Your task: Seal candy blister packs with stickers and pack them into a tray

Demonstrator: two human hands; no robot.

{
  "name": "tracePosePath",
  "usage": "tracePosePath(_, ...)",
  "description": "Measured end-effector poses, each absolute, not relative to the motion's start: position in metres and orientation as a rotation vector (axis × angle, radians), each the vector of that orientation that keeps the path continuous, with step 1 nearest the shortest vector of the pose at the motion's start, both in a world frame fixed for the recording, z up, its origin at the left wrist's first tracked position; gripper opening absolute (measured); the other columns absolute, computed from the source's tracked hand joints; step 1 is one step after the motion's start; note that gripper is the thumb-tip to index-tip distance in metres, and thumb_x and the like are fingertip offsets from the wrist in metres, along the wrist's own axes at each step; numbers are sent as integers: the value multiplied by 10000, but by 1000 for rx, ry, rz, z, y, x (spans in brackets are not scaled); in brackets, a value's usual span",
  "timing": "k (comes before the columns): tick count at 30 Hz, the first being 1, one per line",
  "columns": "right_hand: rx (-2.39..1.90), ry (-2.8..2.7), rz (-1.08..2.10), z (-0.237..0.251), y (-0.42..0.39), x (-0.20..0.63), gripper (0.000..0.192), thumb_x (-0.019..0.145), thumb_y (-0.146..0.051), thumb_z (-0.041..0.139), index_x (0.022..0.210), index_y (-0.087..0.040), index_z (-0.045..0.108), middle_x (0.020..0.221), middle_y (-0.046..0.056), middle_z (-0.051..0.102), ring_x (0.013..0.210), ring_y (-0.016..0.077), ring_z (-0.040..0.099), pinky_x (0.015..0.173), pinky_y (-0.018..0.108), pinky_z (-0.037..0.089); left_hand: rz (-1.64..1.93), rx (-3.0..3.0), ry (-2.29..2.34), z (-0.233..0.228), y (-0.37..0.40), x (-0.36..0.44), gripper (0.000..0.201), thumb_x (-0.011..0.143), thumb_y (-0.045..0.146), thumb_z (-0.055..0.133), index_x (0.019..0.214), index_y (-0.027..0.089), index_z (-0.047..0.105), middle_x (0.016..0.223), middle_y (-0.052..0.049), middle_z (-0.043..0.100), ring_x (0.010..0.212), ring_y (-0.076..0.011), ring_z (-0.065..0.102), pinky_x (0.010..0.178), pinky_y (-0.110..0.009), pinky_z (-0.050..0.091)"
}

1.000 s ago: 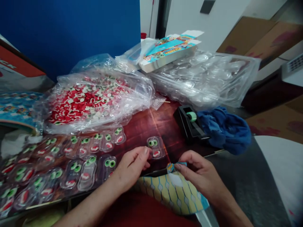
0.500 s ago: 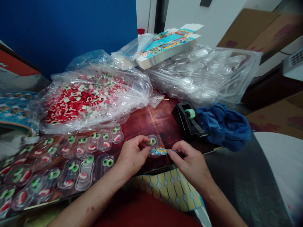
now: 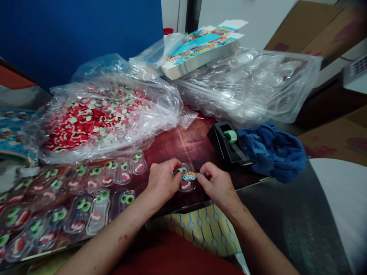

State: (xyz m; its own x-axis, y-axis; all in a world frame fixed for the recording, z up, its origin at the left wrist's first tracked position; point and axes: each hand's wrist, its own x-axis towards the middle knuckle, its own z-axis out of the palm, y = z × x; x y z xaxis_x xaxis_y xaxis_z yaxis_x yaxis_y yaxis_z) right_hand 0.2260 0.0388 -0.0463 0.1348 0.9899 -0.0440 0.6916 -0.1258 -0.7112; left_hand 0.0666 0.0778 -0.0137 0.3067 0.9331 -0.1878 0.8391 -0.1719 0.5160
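**A:** So where's the sticker sitting compared to the two hands? Trying to work out the geometry here.

**B:** Right between them. The left hand (image 3: 162, 180) pinches one end of the small printed sticker (image 3: 189, 176) and the right hand (image 3: 216, 186) pinches the other, so each grip is closed on that strip. It's stretched flat across the clear candy blister (image 3: 185, 178), the one with two green eyes up top and a red mouth below, lying on the dark red table (image 3: 183, 143) near its front edge.

**A:** Which way does it run?

**B:** The sticker's long axis goes left to right, hand to hand. The blister's long axis is crosswise to that, pointing away from the person, eyes at the far end. So the strip crosses it about midway, just under the eyes.

**A:** Either hand closer?

**B:** Pretty even, both fingertips touch the ends. The tape dispenser (image 3: 228, 147) is near on the right side, and the rows of filled blisters (image 3: 86, 191) are off to the left.
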Motion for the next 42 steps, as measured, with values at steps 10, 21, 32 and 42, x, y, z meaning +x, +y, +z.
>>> tracePosePath(10,-1780,-1669,683,-32,36,220,113,745,-251,504,644,-202,496,543,-39,506,485,94,444,499,205,321,380,2159,1496,-9,64,52,105,756,197,536,789,212,635,765,3,667,749,-158,595,719,-302,393)
tracePosePath(21,-1890,-1769,683,-50,44,213,55,725,-230,479,676,-207,489,585,-23,528,516,114,470,512,218,318,286,2402,1540,-33,54,46,179,790,359,536,890,275,658,748,-8,633,747,-195,575,719,-370,309)
tracePosePath(32,-1830,-1769,721,-45,44,207,72,719,-230,489,653,-203,480,569,-32,518,500,102,454,496,208,306,240,2193,1597,-24,59,40,166,766,355,577,875,251,647,798,-3,652,806,-188,585,756,-363,304)
tracePosePath(42,-1898,-1766,728,-48,42,208,88,732,-243,474,651,-210,477,556,-32,509,488,108,445,481,214,301,229,2371,1714,-29,42,48,290,759,379,576,1019,253,587,997,-60,595,935,-254,497,781,-423,318)
